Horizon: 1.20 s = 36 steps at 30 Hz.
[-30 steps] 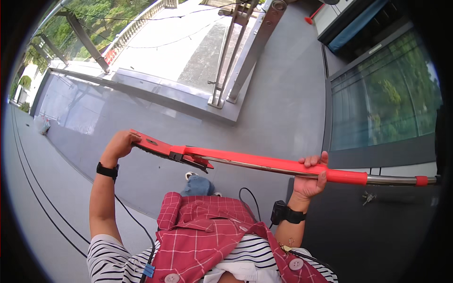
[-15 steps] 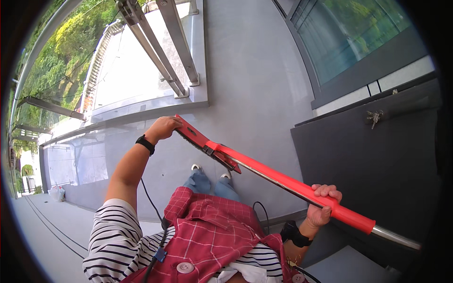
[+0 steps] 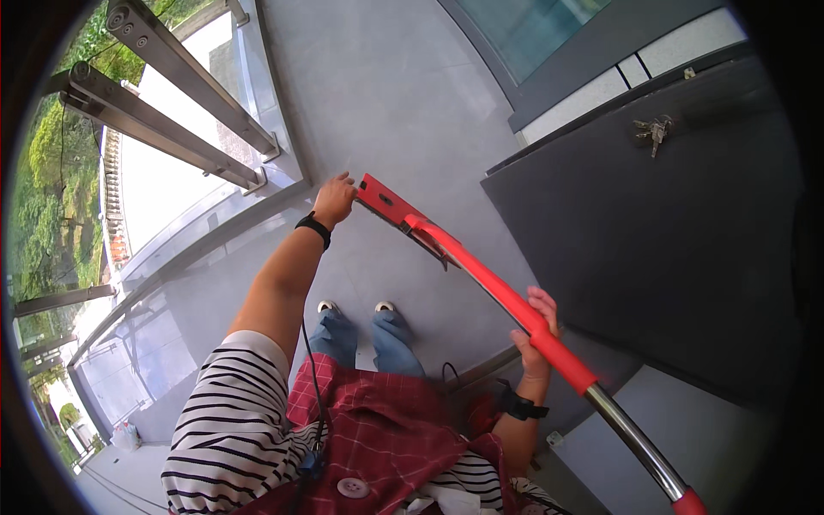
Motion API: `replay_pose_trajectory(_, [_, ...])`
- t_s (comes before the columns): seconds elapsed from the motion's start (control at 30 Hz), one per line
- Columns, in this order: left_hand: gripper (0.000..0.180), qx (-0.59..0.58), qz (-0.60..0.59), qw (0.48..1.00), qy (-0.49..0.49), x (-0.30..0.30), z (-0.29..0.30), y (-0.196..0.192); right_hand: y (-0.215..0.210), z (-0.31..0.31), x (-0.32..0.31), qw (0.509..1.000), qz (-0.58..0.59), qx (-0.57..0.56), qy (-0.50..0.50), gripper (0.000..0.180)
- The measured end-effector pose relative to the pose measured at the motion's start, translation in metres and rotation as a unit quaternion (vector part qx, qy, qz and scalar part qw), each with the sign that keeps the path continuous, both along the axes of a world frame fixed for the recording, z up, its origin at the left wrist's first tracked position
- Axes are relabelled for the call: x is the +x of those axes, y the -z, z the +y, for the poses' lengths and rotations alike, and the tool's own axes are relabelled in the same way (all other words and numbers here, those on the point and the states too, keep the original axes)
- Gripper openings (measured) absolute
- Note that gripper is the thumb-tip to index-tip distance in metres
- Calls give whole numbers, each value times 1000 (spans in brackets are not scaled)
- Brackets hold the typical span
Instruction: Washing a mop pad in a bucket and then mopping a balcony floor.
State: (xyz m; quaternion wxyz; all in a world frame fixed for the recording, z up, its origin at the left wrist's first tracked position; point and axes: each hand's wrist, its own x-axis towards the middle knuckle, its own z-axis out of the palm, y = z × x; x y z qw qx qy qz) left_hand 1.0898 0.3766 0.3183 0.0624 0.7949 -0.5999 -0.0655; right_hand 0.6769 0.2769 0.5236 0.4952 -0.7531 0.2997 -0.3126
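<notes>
At frame centre, the red long-handled tool [image 3: 481, 279] spans diagonally above the grey floor [image 3: 403, 112], left hand [image 3: 333, 199] pinching its flat head, right hand [image 3: 536, 330] wrapped round the shaft; risk judged: the long free end swinging into the dark door [image 3: 652, 249].

Your view has swung: the railing [image 3: 184, 112] now sits at ten o'clock, the dark door [image 3: 669, 240] at three. Your left hand [image 3: 333, 199] has lifted the red tool [image 3: 481, 279] head toward twelve, and the handle now slants down to five o'clock past your right hand [image 3: 536, 330].
</notes>
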Motion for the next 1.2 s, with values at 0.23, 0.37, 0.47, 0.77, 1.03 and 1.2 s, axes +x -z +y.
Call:
replay_pose_trajectory(0.23, [13,5,124,989,-84,7,78,-6,118,8,32,992,-67,102,-19,14])
replay_pose_trajectory(0.37, [20,48,236,934,-262,21,165,-3,104,9,53,998,-35,51,-29,10])
replay_pose_trajectory(0.47, [23,-7,282,915,-289,23,210,0,85,3,71,998,24,56,26,10])
replay_pose_trajectory(0.77, [45,-259,436,820,-263,40,228,-161,-40,10,163,978,-205,46,2,16])
replay_pose_trajectory(1.03, [103,-591,535,588,138,20,231,-379,9,146,281,975,44,-97,-193,25])
replay_pose_trajectory(1.2, [91,-548,501,578,337,4,304,-429,26,182,293,964,-54,-172,-193,24])
